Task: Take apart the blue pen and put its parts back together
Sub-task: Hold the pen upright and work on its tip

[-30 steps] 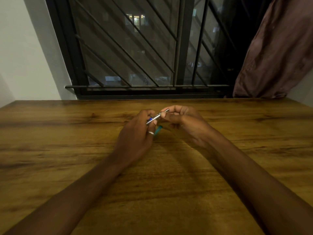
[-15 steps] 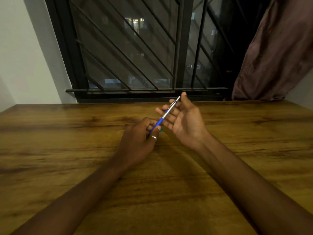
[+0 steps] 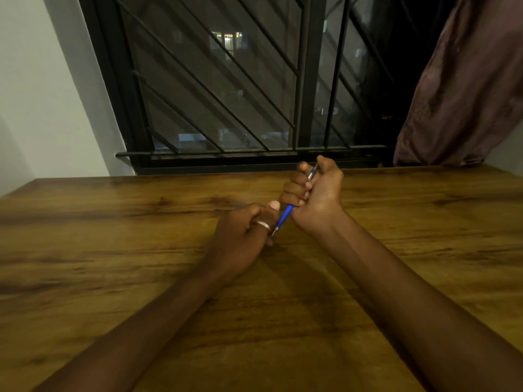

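The blue pen slants between my two hands above the wooden table. Its blue barrel shows between them and its silver upper end sticks out near my right thumb. My right hand grips the upper part, with the fingers wrapped round it. My left hand, with a ring on one finger, holds the pen's lower tip end with curled fingers. The tip itself is mostly hidden behind my left fingers.
A barred window stands behind the table's far edge. A brownish curtain hangs at the right. A white wall is at the left.
My right hand was open half a second ago with the pen lying across its fingers; now its fingers are curled round the pen. The pen stands steeper. My left hand stayed at the lower end.
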